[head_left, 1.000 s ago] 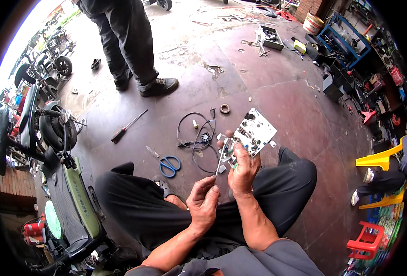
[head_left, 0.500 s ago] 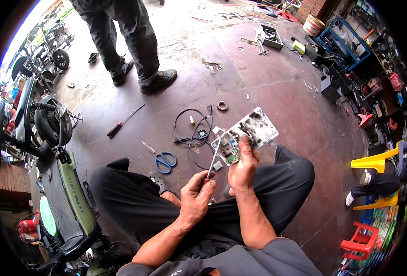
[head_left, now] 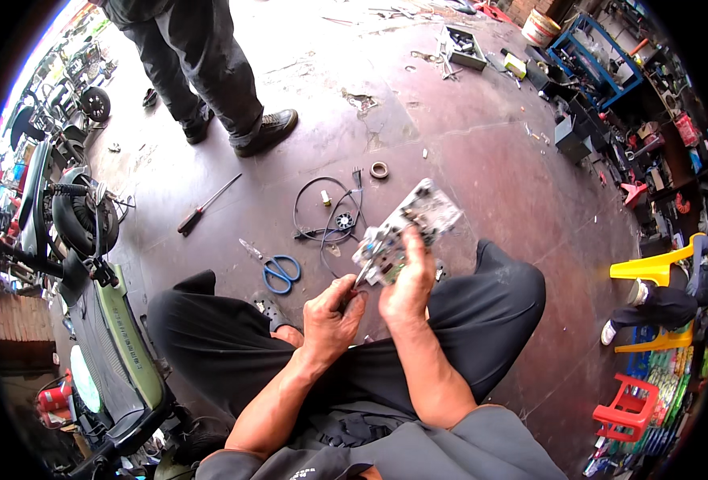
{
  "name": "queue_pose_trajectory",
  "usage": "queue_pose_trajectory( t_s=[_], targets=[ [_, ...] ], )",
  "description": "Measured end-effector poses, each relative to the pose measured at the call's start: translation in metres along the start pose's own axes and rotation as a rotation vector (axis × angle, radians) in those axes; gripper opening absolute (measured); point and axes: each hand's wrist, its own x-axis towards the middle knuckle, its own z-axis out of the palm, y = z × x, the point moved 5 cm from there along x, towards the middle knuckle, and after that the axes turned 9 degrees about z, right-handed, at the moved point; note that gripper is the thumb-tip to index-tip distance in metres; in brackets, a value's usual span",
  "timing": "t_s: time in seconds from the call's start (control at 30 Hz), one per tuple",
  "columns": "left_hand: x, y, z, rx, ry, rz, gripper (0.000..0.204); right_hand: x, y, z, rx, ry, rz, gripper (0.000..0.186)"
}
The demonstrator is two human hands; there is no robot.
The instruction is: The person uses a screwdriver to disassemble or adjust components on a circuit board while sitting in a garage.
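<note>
Clock centred on circuit board (head_left: 382,258), 12 away from body. Floor at 9: black cable (head_left: 314,235) in loose loops, small black fan (head_left: 344,222) beside it; farther out, loose screwdriver (head_left: 202,210), tip toward 1. At 8, blue-handled scissors (head_left: 268,259), blades toward 10. At 11, brown tape roll (head_left: 380,176), near. Well apart: standing person's trouser legs (head_left: 210,72) at 10, open parts box (head_left: 468,62) between 12 and 1, yellow chair (head_left: 650,269) at 3, red stool (head_left: 630,414) at 4, scooter (head_left: 134,344) at 8. In the way: right thumb over part of component face.

Board held up in front of crossed legs, blurred. Long axis between 1–2 and 7–8; crowded component end toward 7–8, paler end toward 1–2, component face up.

Right hand (head_left: 408,284): gripping board's near side, thumb on top, forearm from between 5 and 6. Left hand (head_left: 330,316): closed around slim metal tool (head_left: 362,277), shaft toward 1 at board's 7–8 end; cannot tell if touching. Handle mostly hidden by fingers. Forearm from 7.
</note>
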Motion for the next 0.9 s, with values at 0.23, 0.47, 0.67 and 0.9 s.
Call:
queue_pose_trajectory(
  t_s=[0.23,0.47,0.67,0.9],
  targets=[
    [-0.018,0.007,-0.037,-0.107,-0.121,-0.367,0.028,0.002,-0.012,-0.008,0.042,0.034,-0.009,0.027],
    [-0.015,0.016,-0.051,-0.022,-0.154,-0.319,0.029,0.000,-0.012,-0.005,0.000,-0.026,0.044,0.028],
    [-0.015,0.020,-0.048,0.021,-0.117,-0.241,0.030,0.001,-0.005,-0.005,-0.016,-0.091,0.050,0.027],
    [-0.006,0.025,-0.049,0.241,-0.174,0.022,0.031,-0.003,-0.011,-0.003,-0.064,-0.092,0.131,0.028]
  ],
)
